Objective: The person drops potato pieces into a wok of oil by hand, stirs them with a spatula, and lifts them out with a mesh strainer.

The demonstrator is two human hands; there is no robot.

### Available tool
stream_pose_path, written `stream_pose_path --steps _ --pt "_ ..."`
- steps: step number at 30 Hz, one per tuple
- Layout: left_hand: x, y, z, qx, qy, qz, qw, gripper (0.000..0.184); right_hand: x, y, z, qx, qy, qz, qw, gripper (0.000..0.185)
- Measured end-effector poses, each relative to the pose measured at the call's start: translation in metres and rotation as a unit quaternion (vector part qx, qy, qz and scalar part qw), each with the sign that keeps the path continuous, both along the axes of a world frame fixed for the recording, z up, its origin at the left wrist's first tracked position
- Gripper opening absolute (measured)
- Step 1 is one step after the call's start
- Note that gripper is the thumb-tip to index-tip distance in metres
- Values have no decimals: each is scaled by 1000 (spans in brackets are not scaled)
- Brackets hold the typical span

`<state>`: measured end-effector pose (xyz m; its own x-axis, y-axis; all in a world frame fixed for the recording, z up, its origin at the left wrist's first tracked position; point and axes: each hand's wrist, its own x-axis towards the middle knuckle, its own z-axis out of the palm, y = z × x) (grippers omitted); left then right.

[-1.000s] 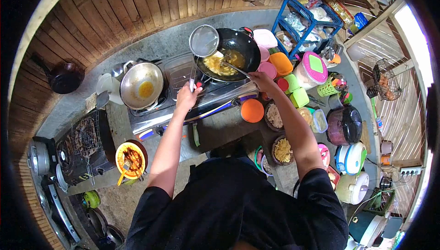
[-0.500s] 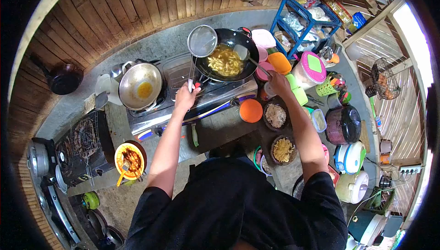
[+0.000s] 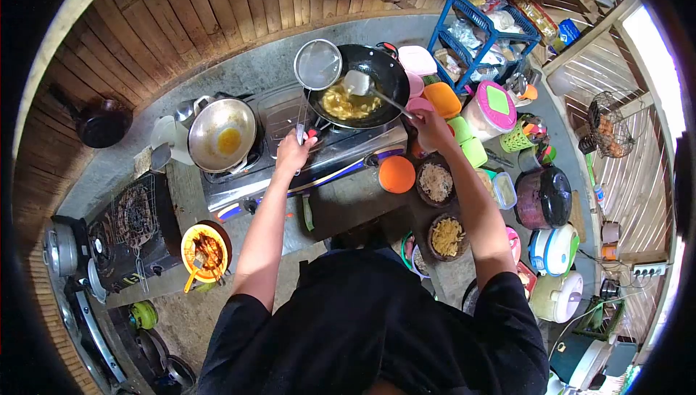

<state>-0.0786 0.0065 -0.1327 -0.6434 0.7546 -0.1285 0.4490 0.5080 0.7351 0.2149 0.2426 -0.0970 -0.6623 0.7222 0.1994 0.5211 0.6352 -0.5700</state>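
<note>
My left hand (image 3: pixel 293 154) is closed round the handle of a wire-mesh strainer (image 3: pixel 317 64), whose round bowl hangs over the left rim of a black wok (image 3: pixel 391 69). My right hand (image 3: pixel 429 130) grips a long-handled spatula (image 3: pixel 388 99). The spatula's blade is in the wok, over pale yellow pieces (image 3: pixel 348 105) lying in oil. These pieces look like cut strips, perhaps potato. The wok sits on the right burner of a gas stove (image 3: pixel 304 167). On the left burner is a lighter metal wok (image 3: pixel 210 123) with a little oil at its bottom.
Right of the stove are an orange bowl (image 3: pixel 397 175), a bowl of shredded white food (image 3: pixel 436 182), a bowl of yellow strips (image 3: pixel 447 237) and several lidded containers. A knife (image 3: pixel 308 212) lies at the counter's front edge. A bowl of red sauce (image 3: pixel 205 254) with a brush stands left.
The spatula's blade has moved left across the wok, and my right hand has come slightly left and down. The strips have shifted in the oil. My left hand and the strainer have barely moved.
</note>
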Motion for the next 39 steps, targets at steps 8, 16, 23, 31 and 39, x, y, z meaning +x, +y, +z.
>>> stream_pose_path --steps 8,16,23,31,39 --pt "-1 2 -3 -5 5 -1 1000 37 -20 7 9 69 -110 -152 980 22" --pt "1 1 3 -13 7 1 1000 36 -27 16 -23 -234 -45 -10 971 26" --pt "-3 2 -7 -5 -4 2 1000 37 -11 8 7 -81 48 3 996 23" --pt "-4 1 -15 25 54 -13 998 34 -3 -14 42 96 -168 -147 970 30" --pt "-1 1 -1 -14 -14 0 1000 37 2 -21 47 -174 -148 -5 973 26"
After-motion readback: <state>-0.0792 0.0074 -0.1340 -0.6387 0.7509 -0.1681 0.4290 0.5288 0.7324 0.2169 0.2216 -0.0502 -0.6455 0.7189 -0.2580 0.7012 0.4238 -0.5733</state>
